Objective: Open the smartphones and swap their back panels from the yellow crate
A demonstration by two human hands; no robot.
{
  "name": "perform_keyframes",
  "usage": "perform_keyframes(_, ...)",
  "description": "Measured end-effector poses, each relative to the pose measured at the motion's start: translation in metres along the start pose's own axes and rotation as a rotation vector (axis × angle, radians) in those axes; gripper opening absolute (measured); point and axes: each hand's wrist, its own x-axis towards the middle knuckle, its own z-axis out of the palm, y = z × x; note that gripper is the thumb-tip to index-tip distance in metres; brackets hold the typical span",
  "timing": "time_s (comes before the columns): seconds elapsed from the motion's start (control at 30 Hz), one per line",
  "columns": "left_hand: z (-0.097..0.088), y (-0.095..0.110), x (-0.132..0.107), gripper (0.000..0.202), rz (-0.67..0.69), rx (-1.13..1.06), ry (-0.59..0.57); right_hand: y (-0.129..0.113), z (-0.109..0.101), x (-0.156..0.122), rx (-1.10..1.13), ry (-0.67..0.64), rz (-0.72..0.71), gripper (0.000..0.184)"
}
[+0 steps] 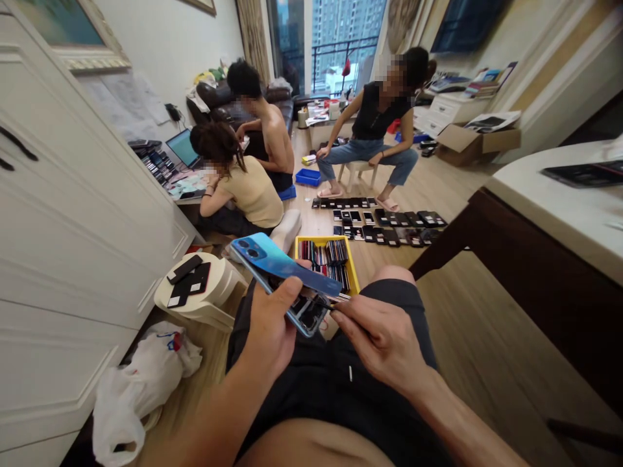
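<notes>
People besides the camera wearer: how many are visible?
3. A person in a yellow top sits at left; a shirtless person sits behind; a person in a black top sits on a stool by the window. More may be hidden.

A light wooden plank floor (487, 337) bears a yellow plastic tray (354, 269); just beyond the tray lie rows of dark flat phones (384, 224), farther beyond a blue plastic bin (308, 176), to its left a crumpled white plastic bag (141, 383)
</notes>
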Motion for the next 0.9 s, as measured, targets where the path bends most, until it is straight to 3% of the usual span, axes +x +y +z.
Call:
perform_keyframes(0.13,-0.008,0.01,0.008,0.047,-0.319,-0.085,-0.066,0.014,-0.017,0.002,-0.056,-0.053,-0.068,0.023)
perform_keyframes(0.2,-0.01,0.01,0.011,0.047,-0.376,-0.115,-0.068,0.017,-0.022,0.002,-0.046,-0.031,-0.051,0.019)
perform_keyframes(0.33,-0.008,0.005,0.011,0.047,-0.28,-0.101,-0.05,0.007,-0.019,-0.001,0.027,-0.036,0.062,0.016)
perform_keyframes(0.43,-0.004,0.004,0.008,0.044,-0.146,-0.023,-0.059,-0.008,-0.008,-0.005,0.061,-0.012,0.185,0.016)
perform_keyframes(0.6,-0.001,0.005,0.005,0.043,0.072,0.092,-0.006,-0.021,0.003,-0.007,0.062,-0.01,0.274,0.024)
perform_keyframes(0.73,-0.001,0.002,0.003,0.048,0.12,0.132,-0.025,-0.023,0.005,-0.004,0.048,-0.04,0.265,0.026)
perform_keyframes(0.9,-0.001,0.0,0.0,0.051,0.09,0.156,-0.006,-0.019,0.004,-0.001,0.003,-0.056,0.151,0.031)
